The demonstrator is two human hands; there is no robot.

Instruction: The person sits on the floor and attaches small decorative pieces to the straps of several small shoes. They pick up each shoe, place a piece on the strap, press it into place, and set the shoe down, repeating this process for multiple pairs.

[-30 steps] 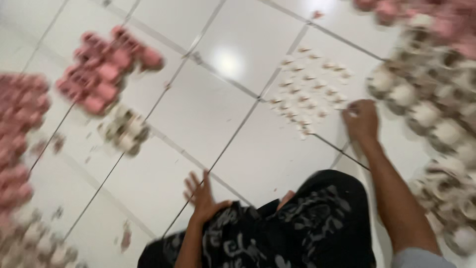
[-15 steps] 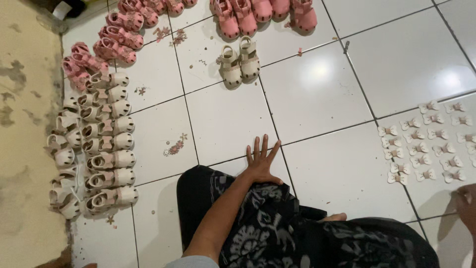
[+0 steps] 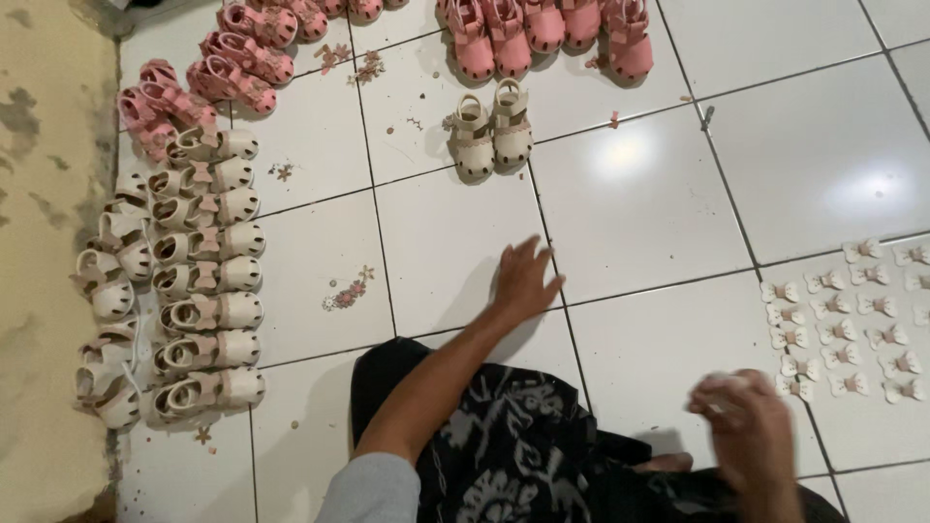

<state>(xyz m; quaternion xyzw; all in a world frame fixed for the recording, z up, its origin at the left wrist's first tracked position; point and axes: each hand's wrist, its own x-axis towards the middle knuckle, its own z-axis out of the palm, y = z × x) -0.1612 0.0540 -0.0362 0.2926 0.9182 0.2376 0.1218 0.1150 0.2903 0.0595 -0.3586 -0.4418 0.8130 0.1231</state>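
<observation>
My left hand (image 3: pixel 524 279) reaches out over the white tiled floor with its fingers spread and nothing in it, a little short of a pair of cream baby sandals (image 3: pixel 492 128). At the lower right, my right hand (image 3: pixel 748 429) is closed on a small cream bow piece (image 3: pixel 715 384), blurred. Just right of that hand, several cream bow pieces (image 3: pixel 848 320) lie in rows on the tile. My knee in black patterned cloth (image 3: pixel 504 446) fills the bottom centre.
A column of cream sandals (image 3: pixel 199 281) lines the left side beside a tan wall (image 3: pixel 44 242). Pink sandals lie at the top left (image 3: pixel 208 82) and top centre (image 3: pixel 547 31). Small scraps (image 3: pixel 347 291) dot the floor.
The view has swung from the right side of the floor to the left and steadied. My left hand has stretched further forward. My right hand has come up from the bows holding a piece.
</observation>
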